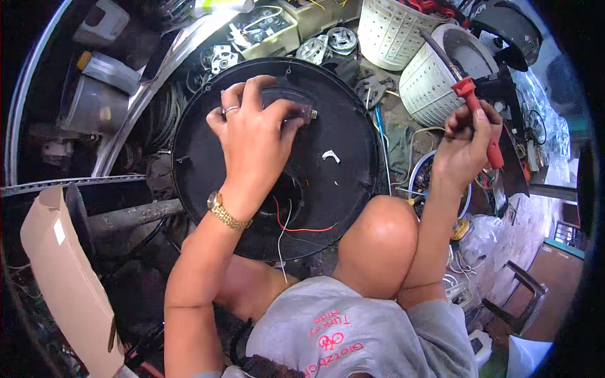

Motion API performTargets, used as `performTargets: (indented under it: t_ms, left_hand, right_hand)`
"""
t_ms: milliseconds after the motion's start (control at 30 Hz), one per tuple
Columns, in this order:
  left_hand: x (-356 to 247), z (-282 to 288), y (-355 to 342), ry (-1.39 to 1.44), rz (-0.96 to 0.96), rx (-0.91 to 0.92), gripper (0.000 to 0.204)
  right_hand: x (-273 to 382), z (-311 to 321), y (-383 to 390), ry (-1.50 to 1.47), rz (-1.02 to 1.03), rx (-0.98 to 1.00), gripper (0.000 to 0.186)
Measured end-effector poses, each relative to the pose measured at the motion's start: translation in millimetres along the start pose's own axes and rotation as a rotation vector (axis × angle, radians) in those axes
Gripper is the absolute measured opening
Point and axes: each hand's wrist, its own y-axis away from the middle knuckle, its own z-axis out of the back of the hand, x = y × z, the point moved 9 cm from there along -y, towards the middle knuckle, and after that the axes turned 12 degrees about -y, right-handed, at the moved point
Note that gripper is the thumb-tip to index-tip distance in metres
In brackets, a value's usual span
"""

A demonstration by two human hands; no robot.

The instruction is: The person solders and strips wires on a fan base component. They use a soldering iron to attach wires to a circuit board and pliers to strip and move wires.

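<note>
My left hand (252, 123), with a ring and a gold watch on the wrist, is closed on a small dark block (307, 114) with a shiny metal end. The fingers hide most of the block. It is held over a large round black housing (340, 138) between my legs. Red and white wires (309, 229) come out of a hole in the housing's near part, and a small white fragment (330, 155) lies on its surface. Raised at the right, my right hand (469, 142) grips a red-handled soldering iron (467, 88), its long dark shaft pointing up and left.
White perforated tubs (394, 34) stand at the back right. Beyond the housing are a bin of parts (268, 38) and several metal motor pieces (342, 40). A cardboard box (66, 277) is at the left, and a bowl (419, 179) sits below my right hand.
</note>
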Motion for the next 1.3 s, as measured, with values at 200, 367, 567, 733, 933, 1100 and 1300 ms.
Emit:
performTargets:
  t_ms: [200,367,567,733,933,1100,1300]
  left_hand:
    - [-6.6,-7.4,-3.2,-0.102,0.002,-0.011,0.015]
    - [-14.5,-10.5,-6.6,-0.191,-0.025,0.035,0.016]
    - [-14.6,-16.8,-4.2,-0.142,-0.074,0.062,0.019]
    - [-0.3,-7.4,-0.7,-0.061,0.003,0.061,0.02]
    - [-12.7,1.8,3.5,-0.224,-0.1,-0.047,0.024]
    - [-15.3,-1.5,-2.5,-0.182,-0.044,0.025,0.016]
    - [-20.6,-7.6,-11.0,-0.208,-0.079,0.041,0.013]
  right_hand:
    - [-1.4,3.8,-0.1,-0.021,0.005,0.01,0.018]
    - [3.2,4.1,-3.1,-0.012,0.021,0.02,0.018]
    - [1.7,9.4,-2.9,-0.026,0.013,-0.006,0.019]
    - [0.1,10.7,-2.3,-0.034,0.019,-0.009,0.02]
    - [1.4,8.5,-1.4,-0.022,0.013,-0.011,0.019]
    - [2.5,8.5,-2.1,-0.063,0.029,-0.03,0.023]
    - [1.1,10.6,-1.9,-0.014,0.009,0.008,0.019]
